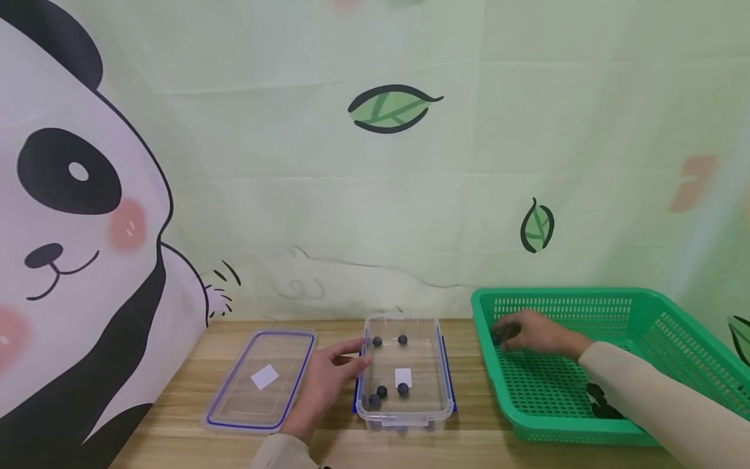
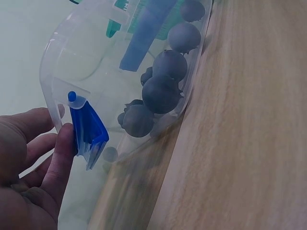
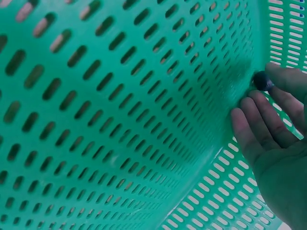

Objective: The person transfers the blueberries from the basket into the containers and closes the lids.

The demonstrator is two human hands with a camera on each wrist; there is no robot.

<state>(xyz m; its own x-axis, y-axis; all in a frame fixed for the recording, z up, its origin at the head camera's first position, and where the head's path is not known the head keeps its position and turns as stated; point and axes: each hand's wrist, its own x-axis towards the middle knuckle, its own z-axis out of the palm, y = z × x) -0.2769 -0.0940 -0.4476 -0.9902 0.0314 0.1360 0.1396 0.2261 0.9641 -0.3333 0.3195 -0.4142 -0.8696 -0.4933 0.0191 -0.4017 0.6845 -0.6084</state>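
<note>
A clear plastic box [image 1: 422, 358] with blue side latches stands mid-table, several blueberries [image 2: 163, 93] on its bottom. At its left side, my left hand [image 1: 328, 378] grips the rim, its fingers [image 2: 64, 148] at the wall beside a blue latch [image 2: 88, 129]. My right hand [image 1: 539, 332] reaches into the green basket [image 1: 498, 384], close to its left wall. Between thumb and fingertips it pinches one dark blueberry [image 3: 262, 81], partly covered by the fingers.
The clear lid [image 1: 263, 404] with a blue seal and a white label lies flat left of the box. A cloth backdrop [image 1: 293, 195] with a panda and leaves hangs behind the wooden table [image 1: 181, 417]. A dark object [image 1: 602, 400] shows below the right sleeve.
</note>
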